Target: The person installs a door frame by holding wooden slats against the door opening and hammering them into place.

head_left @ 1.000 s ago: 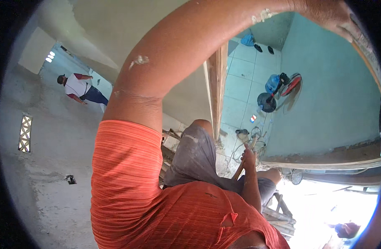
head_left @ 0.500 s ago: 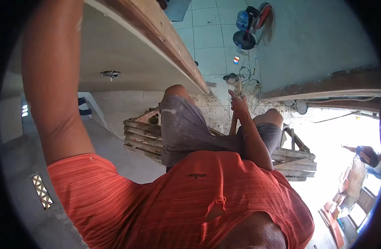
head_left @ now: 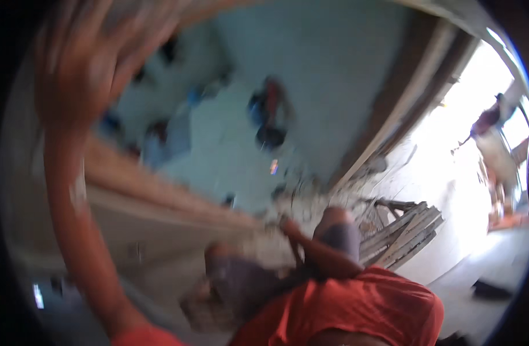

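Note:
My left hand is raised at the upper left, smeared by motion, with its fingers stretched out and apart. Below and beside it runs a wooden door frame; whether the palm touches wood or wall I cannot tell. My right hand is low between my knees, closed around a wooden stick, part of which shows below the fist. The stick's far end is too blurred to make out.
A slatted wooden trestle stands under me, beside my legs. Past the opening, a fan and cables lie on the tiled floor. A second wooden frame edges the wall. At the far right a person is in the bright area.
The view has swung, and everything is blurred. My left hand, out of view before, now shows at the upper left. My right hand still grips the stick between my knees.

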`<act>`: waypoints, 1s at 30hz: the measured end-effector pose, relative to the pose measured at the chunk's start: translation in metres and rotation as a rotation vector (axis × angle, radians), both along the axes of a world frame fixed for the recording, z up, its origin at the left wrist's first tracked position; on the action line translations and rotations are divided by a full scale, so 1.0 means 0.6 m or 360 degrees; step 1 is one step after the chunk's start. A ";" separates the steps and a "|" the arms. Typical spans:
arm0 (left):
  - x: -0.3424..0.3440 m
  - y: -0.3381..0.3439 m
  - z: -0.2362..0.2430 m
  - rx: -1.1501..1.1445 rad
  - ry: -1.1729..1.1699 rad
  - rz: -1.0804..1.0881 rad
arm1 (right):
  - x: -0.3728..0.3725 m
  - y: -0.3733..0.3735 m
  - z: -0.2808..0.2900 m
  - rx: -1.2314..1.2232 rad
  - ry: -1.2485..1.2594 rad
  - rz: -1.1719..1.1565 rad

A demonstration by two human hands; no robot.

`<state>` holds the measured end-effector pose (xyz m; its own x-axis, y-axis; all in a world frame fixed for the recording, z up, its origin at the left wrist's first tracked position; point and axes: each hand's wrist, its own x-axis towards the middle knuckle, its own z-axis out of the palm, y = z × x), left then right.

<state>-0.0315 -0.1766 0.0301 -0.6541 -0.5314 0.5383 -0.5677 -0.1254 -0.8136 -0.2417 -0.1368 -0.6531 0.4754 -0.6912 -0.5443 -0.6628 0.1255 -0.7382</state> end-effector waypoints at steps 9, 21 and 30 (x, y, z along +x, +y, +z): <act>-0.037 0.030 -0.014 -0.0106 -0.0101 -0.0055 | 0.006 -0.002 0.062 -0.0027 -0.0074 -0.0023; -0.040 0.040 -0.011 -0.0040 -0.0019 -0.0020 | 0.017 -0.012 0.060 0.0054 -0.0007 -0.0073; -0.047 0.046 -0.009 0.0023 0.0033 -0.0008 | 0.018 -0.005 0.068 0.0120 -0.0134 -0.0058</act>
<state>-0.0598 -0.1487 0.0247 -0.6455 -0.5360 0.5442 -0.5853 -0.1107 -0.8032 -0.2309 -0.1396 -0.6123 0.4968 -0.6674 -0.5548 -0.5929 0.2058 -0.7785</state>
